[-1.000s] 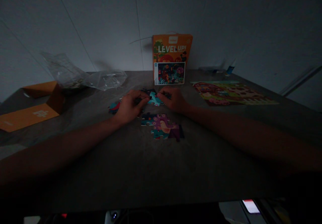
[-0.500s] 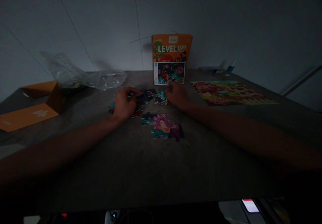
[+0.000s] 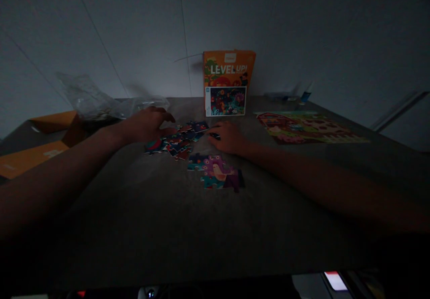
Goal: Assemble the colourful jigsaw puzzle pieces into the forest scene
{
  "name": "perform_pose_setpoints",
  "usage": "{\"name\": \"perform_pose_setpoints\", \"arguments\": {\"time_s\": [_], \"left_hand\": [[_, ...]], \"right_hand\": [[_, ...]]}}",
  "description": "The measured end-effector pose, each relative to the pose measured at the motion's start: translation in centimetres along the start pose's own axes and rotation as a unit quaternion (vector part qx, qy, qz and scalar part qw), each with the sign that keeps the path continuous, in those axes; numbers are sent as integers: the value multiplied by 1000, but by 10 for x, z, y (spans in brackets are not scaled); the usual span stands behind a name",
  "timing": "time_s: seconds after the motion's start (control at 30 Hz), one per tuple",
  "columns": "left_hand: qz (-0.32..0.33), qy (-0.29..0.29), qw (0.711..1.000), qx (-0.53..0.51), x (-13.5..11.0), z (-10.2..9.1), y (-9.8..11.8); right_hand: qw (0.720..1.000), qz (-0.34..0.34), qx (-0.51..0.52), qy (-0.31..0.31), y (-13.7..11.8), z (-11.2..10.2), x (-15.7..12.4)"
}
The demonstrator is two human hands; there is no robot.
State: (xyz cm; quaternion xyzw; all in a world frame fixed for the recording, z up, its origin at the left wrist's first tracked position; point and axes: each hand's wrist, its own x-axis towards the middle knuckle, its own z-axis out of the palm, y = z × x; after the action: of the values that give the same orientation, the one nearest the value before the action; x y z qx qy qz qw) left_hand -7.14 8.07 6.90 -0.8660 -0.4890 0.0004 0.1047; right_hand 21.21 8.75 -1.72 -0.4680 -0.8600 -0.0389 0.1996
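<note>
The room is dim. My left hand (image 3: 144,124) hovers over the left end of a heap of loose puzzle pieces (image 3: 178,140), fingers stretched forward and apart, holding nothing. To the right of the heap my right hand (image 3: 226,136) rests on the table, its fingers curled round a small dark puzzle piece (image 3: 214,135) at their tips. A joined patch of puzzle (image 3: 218,175) with a purple bird lies nearer to me, in front of both hands. The orange puzzle box (image 3: 228,81) stands upright behind the heap.
A finished farm puzzle (image 3: 307,128) lies at the right. Crumpled clear plastic bags (image 3: 110,104) sit at the back left, with an orange box lid (image 3: 36,149) at the far left edge. A wall rises behind the grey table (image 3: 201,227).
My left hand has lifted off the pieces and swung left and back, its fingers opening. My right hand slid back toward me with a piece. The view tilted slightly down.
</note>
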Motion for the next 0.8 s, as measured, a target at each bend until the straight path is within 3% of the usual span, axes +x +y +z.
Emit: {"name": "perform_pose_setpoints", "arguments": {"time_s": [0.27,0.53,0.67,0.8], "left_hand": [[85,-114,989,-41,-3,-5,1],[126,-92,986,-59,-2,5,1],[122,-52,988,-83,-1,10,2],[112,-58,988,-94,-1,12,1]], "right_hand": [[999,40,-7,0,-2,-2,-1],[997,70,-19,20,-4,-7,-1],[996,44,-2,79,-1,-5,-2],[994,3,23,103,0,-2,-2]]}}
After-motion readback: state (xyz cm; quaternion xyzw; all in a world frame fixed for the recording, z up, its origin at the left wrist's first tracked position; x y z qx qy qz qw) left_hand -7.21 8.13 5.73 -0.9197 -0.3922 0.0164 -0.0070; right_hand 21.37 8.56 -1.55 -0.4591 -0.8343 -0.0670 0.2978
